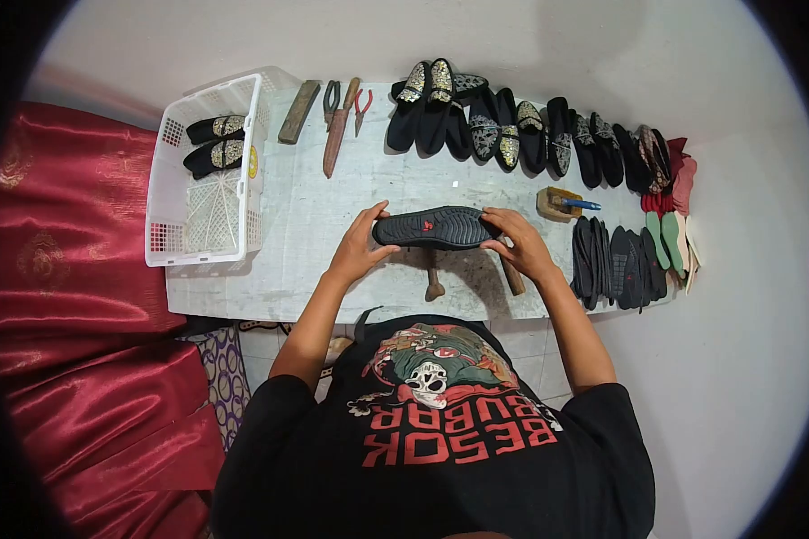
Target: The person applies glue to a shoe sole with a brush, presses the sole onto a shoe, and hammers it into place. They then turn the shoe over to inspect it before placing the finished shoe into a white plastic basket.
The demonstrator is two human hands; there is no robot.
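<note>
A black ribbed shoe sole point(449, 229) with a small red mark is held level above the table, its tread facing me. My left hand point(362, 244) grips one end between thumb and fingers. At the opposite end, my right hand point(519, 244) is closed on it the same way. Whether an upper is attached behind the sole is hidden. Below it, a wooden-handled tool point(434, 286) lies partly covered. Another wooden handle point(512, 277) shows just under my right hand.
A white plastic basket point(250, 202) on the left holds sequined black shoes point(216, 157). Behind lie a wooden block point(298, 112), a knife point(335, 142) and red-handled pliers point(361, 110). Finished-looking shoes point(484, 135) line the back. Black soles point(629, 265) and a brush point(582, 205) sit right.
</note>
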